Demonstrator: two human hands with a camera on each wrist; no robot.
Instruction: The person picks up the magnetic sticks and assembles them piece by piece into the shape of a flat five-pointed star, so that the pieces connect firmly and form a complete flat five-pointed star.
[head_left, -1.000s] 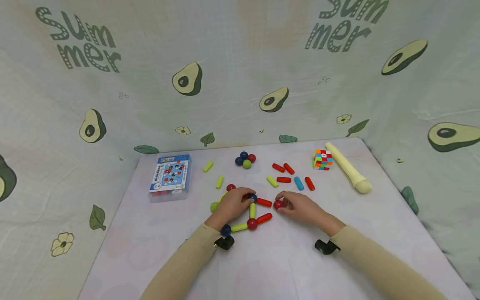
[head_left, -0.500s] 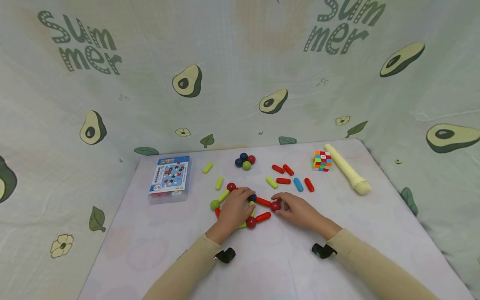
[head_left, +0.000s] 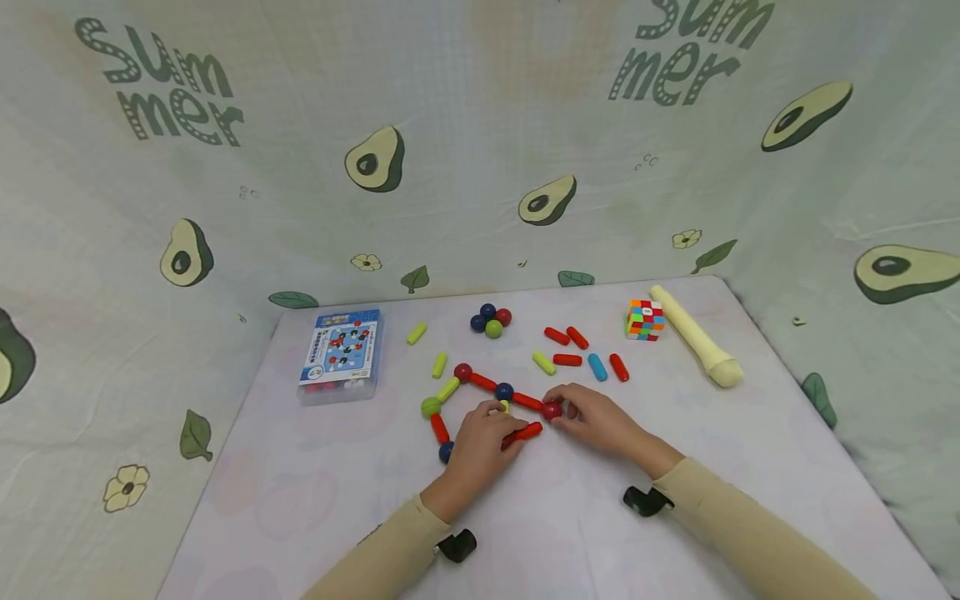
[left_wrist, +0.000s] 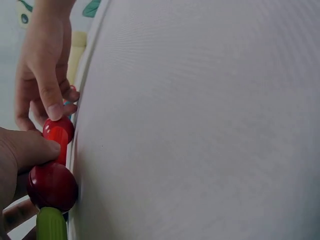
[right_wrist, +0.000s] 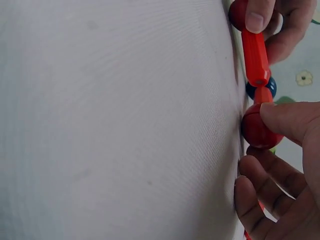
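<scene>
A ball-and-stick model of coloured balls and rods lies on the table. My left hand point(head_left: 478, 446) pinches a red rod point(right_wrist: 255, 55) where it joins a dark red ball point(left_wrist: 52, 187); a green rod point(left_wrist: 51, 225) extends from that ball. Between thumb and fingers, my right hand point(head_left: 596, 417) holds another red ball point(head_left: 552, 410), fitted on a red rod point(head_left: 527, 402) that runs to a blue ball point(head_left: 504, 391). The chain continues left to a red ball point(head_left: 462, 372), then a green ball point(head_left: 431, 407). My left hand hides part of the model's near side.
Behind the model sit loose balls point(head_left: 488, 311) in a cluster. Loose red rods point(head_left: 567, 360), a blue rod point(head_left: 597, 367) and green rods point(head_left: 438, 364) lie around. A boxed kit point(head_left: 341, 354) stands left; a puzzle cube point(head_left: 646, 320) and a pale yellow club-shaped object point(head_left: 697, 337) are back right.
My right hand has brought its red ball left onto the end of the upper red rod. My left hand has moved from the blue ball toward me, to the lower red rod.
</scene>
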